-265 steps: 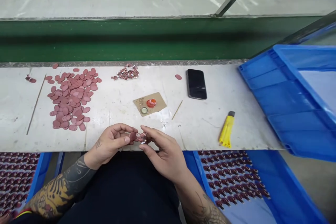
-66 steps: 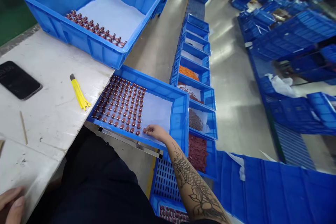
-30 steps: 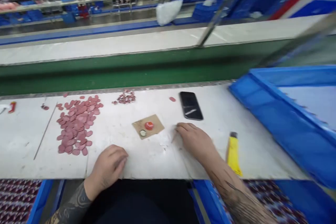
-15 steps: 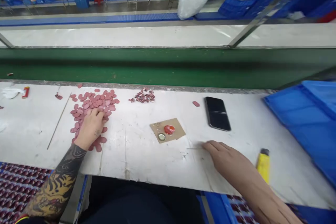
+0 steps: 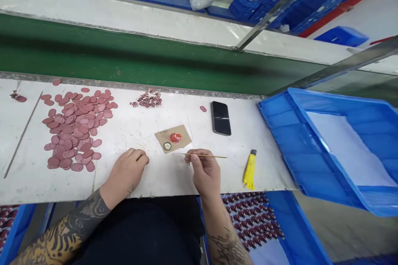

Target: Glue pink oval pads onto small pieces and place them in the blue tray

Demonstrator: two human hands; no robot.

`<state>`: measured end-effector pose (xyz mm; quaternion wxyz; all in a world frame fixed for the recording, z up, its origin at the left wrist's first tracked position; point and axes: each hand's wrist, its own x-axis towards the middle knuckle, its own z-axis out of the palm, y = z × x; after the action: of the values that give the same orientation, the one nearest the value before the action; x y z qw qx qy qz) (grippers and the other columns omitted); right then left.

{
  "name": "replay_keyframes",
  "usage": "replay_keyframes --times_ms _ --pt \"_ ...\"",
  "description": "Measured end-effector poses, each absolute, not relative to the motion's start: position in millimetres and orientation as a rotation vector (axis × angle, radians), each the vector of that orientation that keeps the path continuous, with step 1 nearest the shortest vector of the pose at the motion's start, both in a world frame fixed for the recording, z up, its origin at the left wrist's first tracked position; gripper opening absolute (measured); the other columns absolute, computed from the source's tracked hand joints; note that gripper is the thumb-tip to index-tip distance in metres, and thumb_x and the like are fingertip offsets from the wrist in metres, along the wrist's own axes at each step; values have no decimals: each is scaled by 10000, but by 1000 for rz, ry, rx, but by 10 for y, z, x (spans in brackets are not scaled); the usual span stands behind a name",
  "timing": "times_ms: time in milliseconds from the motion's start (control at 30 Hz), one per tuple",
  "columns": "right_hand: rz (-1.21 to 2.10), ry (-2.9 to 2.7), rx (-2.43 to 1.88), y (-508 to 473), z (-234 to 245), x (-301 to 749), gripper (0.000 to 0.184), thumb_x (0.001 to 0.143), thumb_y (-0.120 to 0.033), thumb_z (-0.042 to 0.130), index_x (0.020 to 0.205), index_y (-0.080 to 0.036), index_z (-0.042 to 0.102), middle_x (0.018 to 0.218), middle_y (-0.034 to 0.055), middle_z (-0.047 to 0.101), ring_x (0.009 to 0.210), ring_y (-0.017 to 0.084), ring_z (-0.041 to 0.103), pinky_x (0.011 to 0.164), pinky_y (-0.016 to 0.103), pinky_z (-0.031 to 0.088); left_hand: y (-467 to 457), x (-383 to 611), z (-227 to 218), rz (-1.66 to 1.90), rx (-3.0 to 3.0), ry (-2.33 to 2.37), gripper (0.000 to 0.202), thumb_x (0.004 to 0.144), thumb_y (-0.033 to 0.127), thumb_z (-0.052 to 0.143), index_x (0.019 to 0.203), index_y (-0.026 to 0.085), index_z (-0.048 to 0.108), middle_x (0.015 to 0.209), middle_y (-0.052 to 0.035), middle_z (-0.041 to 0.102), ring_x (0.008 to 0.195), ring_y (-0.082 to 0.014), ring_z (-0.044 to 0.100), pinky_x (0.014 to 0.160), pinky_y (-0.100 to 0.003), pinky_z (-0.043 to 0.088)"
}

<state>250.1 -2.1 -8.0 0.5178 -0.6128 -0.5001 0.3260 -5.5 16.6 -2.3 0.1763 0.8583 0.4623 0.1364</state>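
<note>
My right hand pinches a thin wooden stick between thumb and fingers, just right of a cardboard square. On that square lie a red bottle cap and a gold-rimmed crown cap. My left hand rests curled on the white table, and its fingers hide anything inside them. A large spread of pink oval discs lies to its left. Farther up is a small heap of red-and-white pieces.
A black phone and a yellow utility knife lie on the table. A tilted blue crate lined with white paper stands at right. Below the table edge, another blue crate holds rows of small dark-red items. A green belt runs behind.
My left hand has moved right off the pink discs to the bare table. My right hand now holds the thin stick, lifted from the table. The view has shifted.
</note>
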Motion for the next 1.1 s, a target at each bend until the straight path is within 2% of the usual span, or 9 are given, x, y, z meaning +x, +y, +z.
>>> replay_keyframes --times_ms 200,333,433,600,700,833,933,1100 --pt "829 -1168 -1504 128 -255 2260 183 964 -403 555 961 -221 557 841 21 673 756 170 643 703 315 527 190 -215 59 430 2221 1217 262 839 163 707 1066 245 606 1100 -41 617 1053 -231 566 906 -399 510" --pt "749 -1312 -1628 199 -314 2301 169 966 -383 531 972 -219 570 846 31 692 754 188 655 710 325 515 176 -151 35 412 2299 1321 104 931 205 602 1029 212 637 1062 -66 612 994 -236 559 859 -398 509" --pt "656 -1413 -1730 216 -319 2290 162 955 -365 522 963 -216 583 850 38 710 738 197 663 693 321 504 149 -34 -3 380 2342 1370 127 978 251 533 997 205 650 1015 -66 622 941 -235 555 812 -399 494" --pt "559 -1452 -1834 202 -295 2261 150 934 -352 508 943 -217 574 797 34 708 664 189 646 645 305 495 102 93 -14 315 2341 1282 60 956 260 586 960 230 637 979 -35 644 917 -230 574 780 -409 459" --pt "529 -1500 -1844 195 -287 2257 147 930 -351 507 937 -219 571 761 27 699 639 188 638 616 297 486 87 98 -25 316 2325 1267 138 930 271 628 1061 230 617 1031 -43 645 947 -241 588 798 -425 463" --pt "497 -1534 -1823 199 -289 2250 135 927 -331 502 916 -219 577 745 22 693 622 178 628 601 288 485 88 52 -47 405 2290 1263 263 959 283 574 1204 186 570 1130 -85 614 1027 -246 583 879 -425 488" --pt "487 -1550 -1835 216 -295 2244 139 922 -333 507 908 -216 580 717 11 678 587 169 605 587 286 481 82 33 -42 423 2294 1237 227 960 244 552 1175 183 595 1119 -91 601 1015 -243 573 881 -421 495" --pt "472 -1504 -1762 200 -282 2260 119 915 -322 538 907 -213 584 757 13 678 617 172 621 597 294 490 47 81 -4 397 2309 1286 134 974 256 529 1016 216 649 1049 -65 604 936 -232 559 791 -410 468"
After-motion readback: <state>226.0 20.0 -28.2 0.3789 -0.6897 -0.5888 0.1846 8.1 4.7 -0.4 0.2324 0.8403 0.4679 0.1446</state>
